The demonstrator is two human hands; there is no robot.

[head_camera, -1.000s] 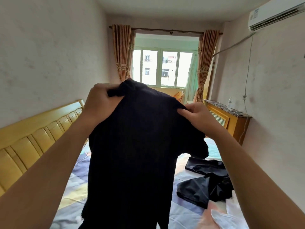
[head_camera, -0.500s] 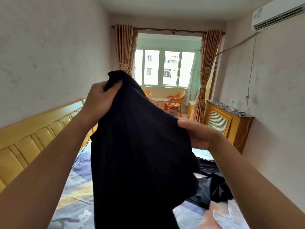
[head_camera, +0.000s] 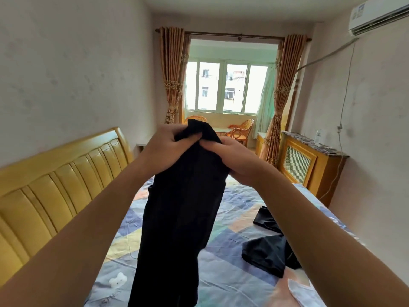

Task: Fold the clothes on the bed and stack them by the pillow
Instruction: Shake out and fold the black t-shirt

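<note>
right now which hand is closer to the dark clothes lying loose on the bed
Right. The right hand holds the black garment on the side where the dark clothes lie, below and to its right. The left hand grips the garment's far side, toward the headboard.

Soft daylight, overexposed window [head_camera: 223, 87], wide-angle warping

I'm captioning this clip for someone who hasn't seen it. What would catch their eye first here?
First, the black garment hanging down mid-frame, pinched at its top by the left hand and right hand close together. Next, the yellow headboard on the left. Then the dark clothes lying loose on the patterned bed sheet, lower right.
</note>
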